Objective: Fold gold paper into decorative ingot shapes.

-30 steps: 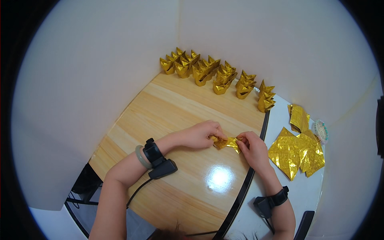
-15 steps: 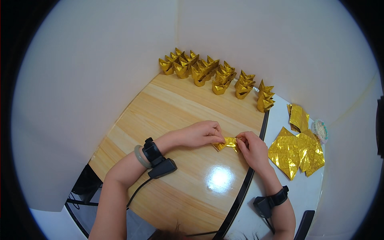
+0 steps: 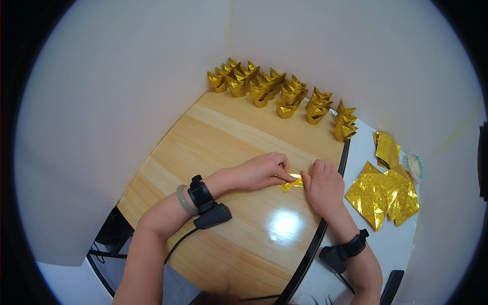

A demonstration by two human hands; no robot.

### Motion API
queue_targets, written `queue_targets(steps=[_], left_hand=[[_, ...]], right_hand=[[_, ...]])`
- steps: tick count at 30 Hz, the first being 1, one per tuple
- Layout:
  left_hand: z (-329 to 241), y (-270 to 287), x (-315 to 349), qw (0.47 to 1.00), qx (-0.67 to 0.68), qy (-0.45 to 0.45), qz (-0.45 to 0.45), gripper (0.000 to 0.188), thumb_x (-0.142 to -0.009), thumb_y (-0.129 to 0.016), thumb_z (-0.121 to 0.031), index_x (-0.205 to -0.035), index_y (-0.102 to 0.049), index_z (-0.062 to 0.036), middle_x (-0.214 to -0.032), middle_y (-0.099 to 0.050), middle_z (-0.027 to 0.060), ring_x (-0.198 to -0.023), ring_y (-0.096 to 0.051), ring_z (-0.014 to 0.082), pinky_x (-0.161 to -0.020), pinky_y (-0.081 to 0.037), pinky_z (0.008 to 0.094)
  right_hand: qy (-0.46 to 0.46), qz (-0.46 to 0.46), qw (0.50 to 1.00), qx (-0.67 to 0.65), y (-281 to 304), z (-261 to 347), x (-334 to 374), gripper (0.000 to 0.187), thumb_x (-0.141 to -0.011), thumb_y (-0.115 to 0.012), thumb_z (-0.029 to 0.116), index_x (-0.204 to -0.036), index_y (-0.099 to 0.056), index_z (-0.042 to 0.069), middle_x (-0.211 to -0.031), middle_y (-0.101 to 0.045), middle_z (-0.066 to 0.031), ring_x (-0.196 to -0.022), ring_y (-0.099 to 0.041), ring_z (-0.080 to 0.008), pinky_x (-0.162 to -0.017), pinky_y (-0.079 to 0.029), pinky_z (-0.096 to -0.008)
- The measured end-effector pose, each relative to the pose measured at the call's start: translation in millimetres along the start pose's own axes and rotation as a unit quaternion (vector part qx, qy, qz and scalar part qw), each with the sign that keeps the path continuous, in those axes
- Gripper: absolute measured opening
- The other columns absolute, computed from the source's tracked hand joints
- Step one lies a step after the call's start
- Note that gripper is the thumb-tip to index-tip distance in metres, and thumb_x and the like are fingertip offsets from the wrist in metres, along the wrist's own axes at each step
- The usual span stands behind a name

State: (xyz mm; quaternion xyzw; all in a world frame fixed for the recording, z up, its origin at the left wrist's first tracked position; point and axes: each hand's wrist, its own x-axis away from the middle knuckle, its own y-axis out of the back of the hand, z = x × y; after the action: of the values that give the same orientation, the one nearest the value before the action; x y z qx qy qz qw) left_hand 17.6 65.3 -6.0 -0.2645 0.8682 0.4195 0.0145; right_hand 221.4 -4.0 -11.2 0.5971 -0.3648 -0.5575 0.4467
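Observation:
A small folded strip of gold foil paper (image 3: 299, 180) lies on the wood-grain tabletop (image 3: 203, 142), pinned at both ends. My left hand (image 3: 267, 172) is closed on its left end, thumb and forefinger pressing down on the paper. At the right end, my right hand (image 3: 325, 187) bears down with fingers bent, its thumb along the strip; the fingers cover that end. Along the far edge stand several rows of folded gold paper ingots (image 3: 268, 90) with pointed tips.
Right of the black table edge (image 3: 332, 198), a white surface (image 3: 358, 152) carries loose gold foil sheets (image 3: 368, 190), a folded stack of gold paper (image 3: 387, 149) and a beaded ring-shaped item (image 3: 414, 166). Pale walls close in behind and left. Black wrist devices with cables sit on both forearms.
My right hand has turned from a fingertip pinch to lying knuckles-up over the strip's right end. My left fingers now press further along the strip. The view has shifted slightly.

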Motion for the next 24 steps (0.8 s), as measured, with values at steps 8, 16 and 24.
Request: queue_targets(steps=[8,16,24], left_hand=[[1.9,-1.0,1.1,1.000,0.003,-0.008,-0.003,0.028,-0.082,-0.065,-0.007,-0.109,-0.068,-0.0118,-0.093,-0.052,0.0071,-0.089,-0.050,0.0221,-0.079,-0.042,0.0307],[2.9,0.4,1.9,0.999,-0.030,-0.038,0.000,0.031,-0.081,-0.062,-0.005,-0.109,-0.069,-0.0174,-0.095,-0.053,0.0062,-0.092,-0.051,0.0242,-0.082,-0.043,0.0321],[-4.2,-0.3,2.2,0.988,-0.141,-0.022,-0.058,0.025,-0.073,-0.066,-0.006,-0.093,-0.074,-0.0195,-0.096,-0.055,0.0024,-0.099,-0.049,0.0255,-0.086,-0.043,0.0354]], right_hand=[[0.000,0.000,1.000,0.026,9.1,-33.3,5.8,0.034,-0.084,-0.062,0.033,-0.098,-0.053,0.003,-0.092,-0.052,-0.0103,-0.089,-0.050,-0.0260,-0.075,-0.041,-0.0364],[0.036,0.050,0.979,-0.195,20.0,-40.0,15.1,0.019,-0.084,-0.063,0.018,-0.097,-0.056,0.006,-0.088,-0.057,-0.0113,-0.083,-0.052,-0.0282,-0.072,-0.042,-0.0382],[0.030,0.244,0.882,-0.403,54.2,-18.2,24.2,0.045,-0.077,-0.073,0.019,-0.114,-0.054,0.004,-0.090,-0.058,-0.0076,-0.084,-0.057,-0.0204,-0.077,-0.048,-0.0299]])
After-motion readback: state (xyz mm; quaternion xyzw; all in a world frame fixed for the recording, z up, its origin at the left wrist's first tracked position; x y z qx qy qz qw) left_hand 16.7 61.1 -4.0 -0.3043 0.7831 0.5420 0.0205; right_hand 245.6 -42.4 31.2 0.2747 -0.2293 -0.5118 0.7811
